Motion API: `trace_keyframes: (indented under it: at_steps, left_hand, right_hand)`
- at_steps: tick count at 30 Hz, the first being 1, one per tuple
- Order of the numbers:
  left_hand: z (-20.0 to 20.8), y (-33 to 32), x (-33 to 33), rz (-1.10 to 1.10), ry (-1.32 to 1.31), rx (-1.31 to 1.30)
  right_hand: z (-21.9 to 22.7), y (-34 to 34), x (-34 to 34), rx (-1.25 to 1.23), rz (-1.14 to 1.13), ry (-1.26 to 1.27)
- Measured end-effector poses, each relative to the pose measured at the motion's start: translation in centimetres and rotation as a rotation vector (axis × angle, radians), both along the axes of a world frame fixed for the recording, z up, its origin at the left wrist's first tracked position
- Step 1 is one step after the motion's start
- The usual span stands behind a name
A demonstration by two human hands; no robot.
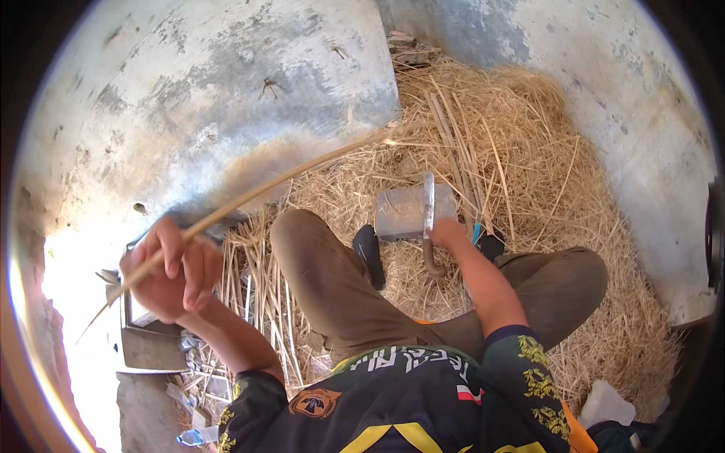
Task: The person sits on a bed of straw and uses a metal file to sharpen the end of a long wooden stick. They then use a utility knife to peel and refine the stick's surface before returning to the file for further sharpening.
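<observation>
Raised at the left, my left hand (172, 273) has its fingers closed around a long, thin, pale brown cane strip (291, 174). The strip slants up and right across the view, its far end over the straw, and its near end tapers past my hand. Between my knees lies a grey rectangular block (400, 210). Over its right part is a knife (429, 198), blade pointing away from me, with a hooked wooden handle toward me. My right hand (447, 233) is closed on the knife where blade and handle meet; its fingertips are partly hidden.
Loose straw-like shavings (529, 113) cover the floor, with several long strips (453, 143) lying beyond the block. More cut strips (253, 264) are heaped beside my left knee. Weathered walls (249, 68) stand ahead and at right. A plastic bottle (198, 436) lies at lower left.
</observation>
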State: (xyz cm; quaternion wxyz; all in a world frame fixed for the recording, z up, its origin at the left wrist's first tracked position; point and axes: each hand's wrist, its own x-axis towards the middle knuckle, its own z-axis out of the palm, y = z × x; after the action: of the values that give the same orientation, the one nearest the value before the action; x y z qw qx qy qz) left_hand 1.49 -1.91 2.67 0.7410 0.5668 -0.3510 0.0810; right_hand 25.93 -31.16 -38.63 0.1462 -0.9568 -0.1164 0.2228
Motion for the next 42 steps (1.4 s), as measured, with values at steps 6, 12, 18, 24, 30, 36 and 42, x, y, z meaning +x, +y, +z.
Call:
trace_keyframes:
  at_steps: [6, 12, 18, 24, 30, 36, 42]
  left_hand:
    - [1.6, -3.0, 4.7, 0.186, 0.301, 0.018]
    - [0.6, -5.0, 7.8, 0.562, -0.104, 0.078]
    - [2.8, -5.9, 9.3, 0.879, -0.032, 0.588]
    - [5.3, -3.2, 10.4, 1.244, -0.406, 0.535]
    - [9.8, -7.7, 11.8, 0.997, -0.621, -0.063]
    - [11.0, -1.0, 13.8, 0.156, -0.156, -0.286]
    - [11.7, -5.9, 18.1, 0.615, -0.297, -0.135]
  right_hand:
    - [-4.2, 6.0, -8.3, -0.184, -0.002, 0.054]
    - [-4.8, 3.3, -7.6, -0.005, -0.435, -0.025]
    - [-6.4, 1.0, -6.2, -0.116, -0.361, -0.131]
    - [-1.5, 0.8, -6.4, 0.025, -0.273, 0.138]
    - [-5.4, 0.8, -5.7, 0.248, -0.399, -0.024]
    - [-4.6, 3.5, -2.0, 1.059, -0.832, 0.307]
    - [5.1, 2.8, -1.3, 1.095, -0.809, 0.181]
